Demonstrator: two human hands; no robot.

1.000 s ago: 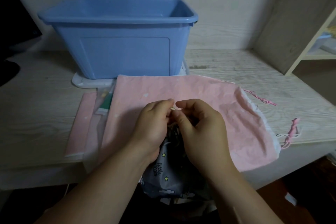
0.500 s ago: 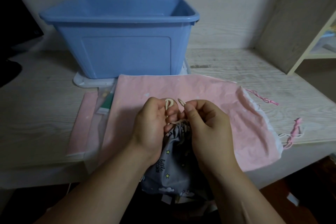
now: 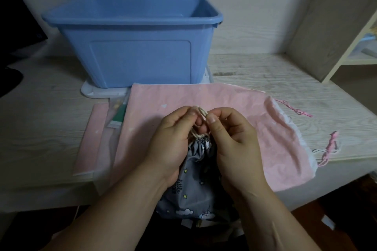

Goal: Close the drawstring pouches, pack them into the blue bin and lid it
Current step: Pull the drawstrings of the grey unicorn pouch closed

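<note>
A grey pouch (image 3: 191,185) printed with stars and clouds hangs between my hands at the table's front edge, its mouth gathered tight. My left hand (image 3: 173,140) and my right hand (image 3: 232,138) both pinch its cream drawstring (image 3: 201,112), which loops up between my fingertips. Under my hands a large pink pouch (image 3: 255,124) lies flat on the table, its open mouth and pink cords (image 3: 330,146) at the right. The open blue bin (image 3: 132,47) stands behind it on a white lid (image 3: 91,90).
A smaller pink pouch (image 3: 91,138) and a clear packet (image 3: 116,116) lie left of the large pink one. A dark monitor (image 3: 16,32) stands at far left. A wooden shelf unit (image 3: 346,26) rises at the right. The wall runs behind the bin.
My hands have risen slightly and drawn the cream string up into loops, and the grey pouch's mouth has cinched tighter.
</note>
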